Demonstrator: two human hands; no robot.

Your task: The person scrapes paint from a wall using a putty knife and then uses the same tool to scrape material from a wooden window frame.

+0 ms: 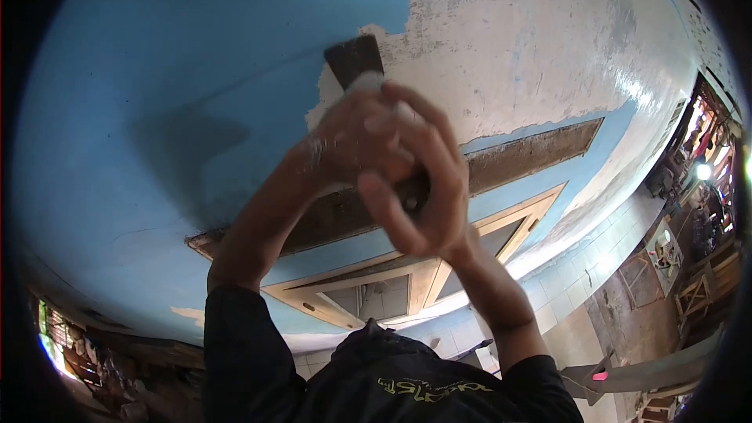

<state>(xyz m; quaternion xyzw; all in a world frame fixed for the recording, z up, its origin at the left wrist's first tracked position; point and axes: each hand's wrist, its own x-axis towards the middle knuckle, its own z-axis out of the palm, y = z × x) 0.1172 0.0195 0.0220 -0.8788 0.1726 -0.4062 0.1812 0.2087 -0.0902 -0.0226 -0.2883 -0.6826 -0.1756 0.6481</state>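
A scraper (354, 56) with a wide dark blade lies against the wall, at the ragged edge between blue paint (196, 23) and the pale bared surface (501, 55). My left hand (352, 137) is wrapped round the scraper's handle, just below the blade. Close beside it, my right hand (435, 180) is raised at the handle's lower end, its fingers apart and slightly curved. Part of the handle's end shows dark between the two hands. Whether the right palm touches it cannot be made out.
A brown wooden ledge (540, 158) runs across the wall below the hands, above a wooden window frame (427, 278). Tiled floor (576, 270) lies at the lower right, with a wooden stool (695, 295) and a grey beam (650, 372) near it.
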